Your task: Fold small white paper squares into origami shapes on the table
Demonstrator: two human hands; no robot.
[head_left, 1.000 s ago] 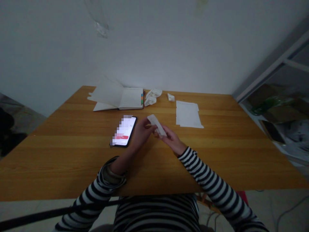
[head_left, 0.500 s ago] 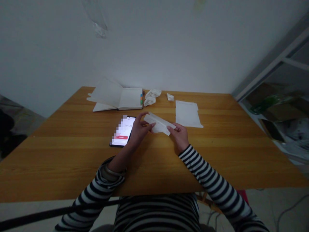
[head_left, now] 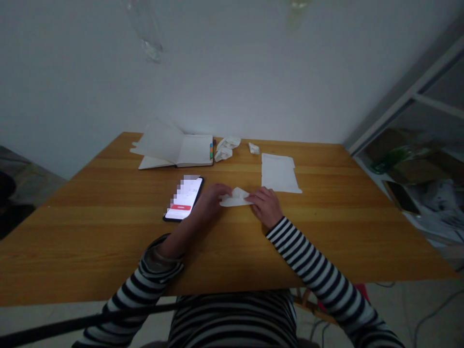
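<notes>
Swung crosswise since earlier, the folded white paper [head_left: 237,197] we pinch in both hands [head_left: 267,206] peaks away from us, long axis left-right.

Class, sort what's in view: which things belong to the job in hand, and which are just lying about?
In the job:
paper, held by left hand and right hand

Apparently just lying about:
notebook, open
phone, screen lit
crumpled papers
scrap
flat sheet, perhaps spare
</notes>
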